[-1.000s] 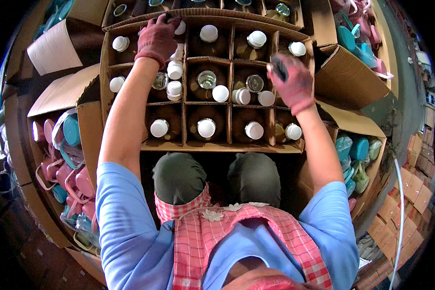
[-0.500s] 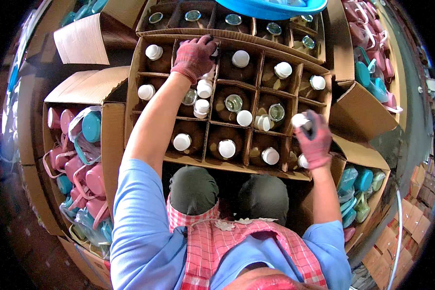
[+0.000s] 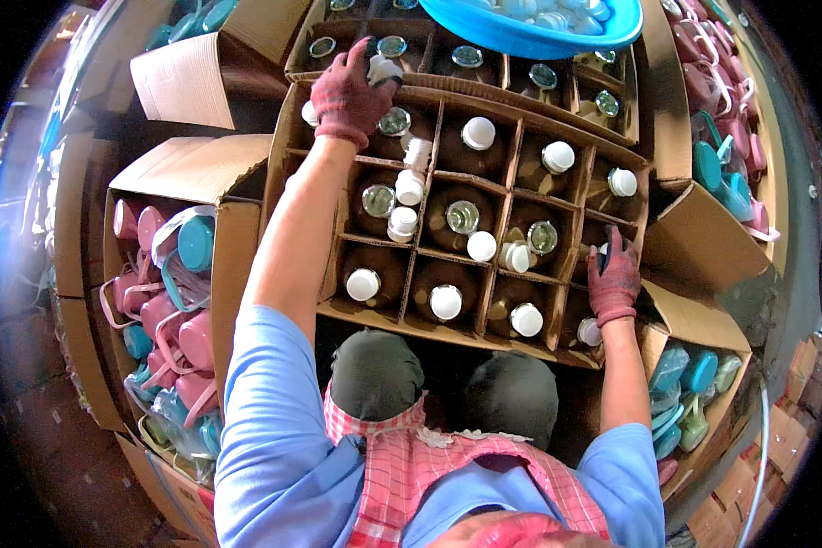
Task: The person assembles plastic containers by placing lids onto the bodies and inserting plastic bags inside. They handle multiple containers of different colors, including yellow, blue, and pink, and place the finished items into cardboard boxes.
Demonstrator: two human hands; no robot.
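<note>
White cap (image 3: pixel 385 68) between the left fingers (image 3: pixel 360 57)

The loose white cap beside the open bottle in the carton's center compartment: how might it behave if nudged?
The white cap would probably roll or slide, being round and smooth-looking. It seems light and stiff, judging by its small, plastic-looking shell. It might drop down beside the open bottle, since it appears unscrewed and off the mouth.
</note>
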